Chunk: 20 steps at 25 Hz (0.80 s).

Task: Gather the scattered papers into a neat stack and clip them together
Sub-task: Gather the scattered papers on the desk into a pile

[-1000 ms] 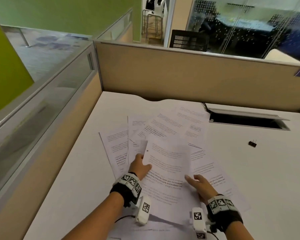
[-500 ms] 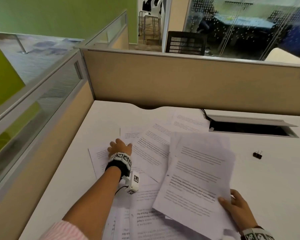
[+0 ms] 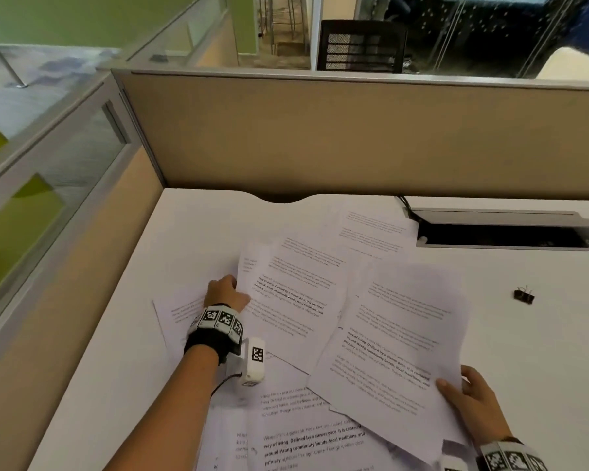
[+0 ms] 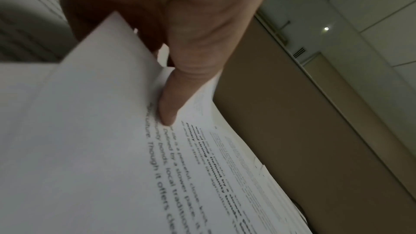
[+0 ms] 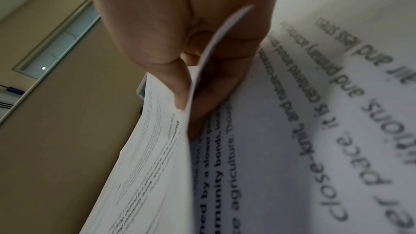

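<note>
Several printed white papers [image 3: 296, 300] lie fanned across the white desk [image 3: 123, 351]. My right hand [image 3: 470, 396] pinches the near edge of a small bundle of sheets [image 3: 395, 334], lifted over the others; the right wrist view shows the thumb [image 5: 178, 84] on top of the bundle [image 5: 157, 149] and fingers beneath. At the left side of the spread, my left hand [image 3: 225, 290] pinches the edge of a sheet, and the thumb [image 4: 180, 86] lies on printed paper [image 4: 112, 149]. A black binder clip [image 3: 523, 295] rests alone on the desk to the right.
A beige partition [image 3: 354, 137] closes the desk's far side, and a glass and wood panel [image 3: 65, 205] runs along the left. An open cable hatch [image 3: 504, 232] is set in the desk at the back right. More sheets [image 3: 303, 436] lie near the front edge.
My left hand reached out to the left edge of the spread and took hold of a sheet there. My right hand lifted a bundle of sheets and carried it to the right.
</note>
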Each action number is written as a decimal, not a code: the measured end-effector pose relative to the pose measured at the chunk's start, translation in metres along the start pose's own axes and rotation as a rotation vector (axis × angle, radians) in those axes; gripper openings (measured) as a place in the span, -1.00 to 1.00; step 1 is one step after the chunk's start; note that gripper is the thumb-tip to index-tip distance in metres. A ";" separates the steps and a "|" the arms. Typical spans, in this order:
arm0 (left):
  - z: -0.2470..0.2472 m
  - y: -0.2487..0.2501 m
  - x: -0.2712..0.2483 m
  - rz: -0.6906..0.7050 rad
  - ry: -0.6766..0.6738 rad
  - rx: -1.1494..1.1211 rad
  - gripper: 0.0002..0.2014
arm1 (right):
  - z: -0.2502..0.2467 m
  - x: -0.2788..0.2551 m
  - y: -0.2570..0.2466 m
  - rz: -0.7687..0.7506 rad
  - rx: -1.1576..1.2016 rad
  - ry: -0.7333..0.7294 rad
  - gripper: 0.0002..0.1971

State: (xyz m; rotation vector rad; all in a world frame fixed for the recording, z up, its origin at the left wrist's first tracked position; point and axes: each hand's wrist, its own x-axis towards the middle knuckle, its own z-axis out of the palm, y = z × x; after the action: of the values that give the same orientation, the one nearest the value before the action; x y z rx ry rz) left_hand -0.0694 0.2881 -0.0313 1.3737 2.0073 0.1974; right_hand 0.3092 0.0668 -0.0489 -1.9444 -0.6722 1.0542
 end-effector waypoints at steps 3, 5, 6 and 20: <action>-0.013 0.005 -0.020 0.084 0.081 -0.083 -0.66 | 0.001 -0.003 -0.002 -0.008 -0.014 -0.012 -0.80; -0.034 0.008 -0.032 0.140 0.149 -0.174 -0.54 | 0.001 -0.003 -0.001 -0.010 -0.047 -0.011 -0.81; -0.048 0.012 -0.039 0.176 0.192 -0.212 -0.51 | 0.002 -0.003 0.000 -0.016 -0.074 -0.011 -0.81; -0.046 0.052 -0.068 0.412 -0.066 -0.580 -0.60 | 0.033 -0.008 -0.034 0.037 -0.087 -0.150 -0.72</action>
State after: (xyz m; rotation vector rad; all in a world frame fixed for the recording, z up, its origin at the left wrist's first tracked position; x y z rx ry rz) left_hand -0.0437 0.2627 0.0584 1.3554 1.4250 0.8358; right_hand 0.2745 0.0921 -0.0278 -1.9723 -0.7786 1.2205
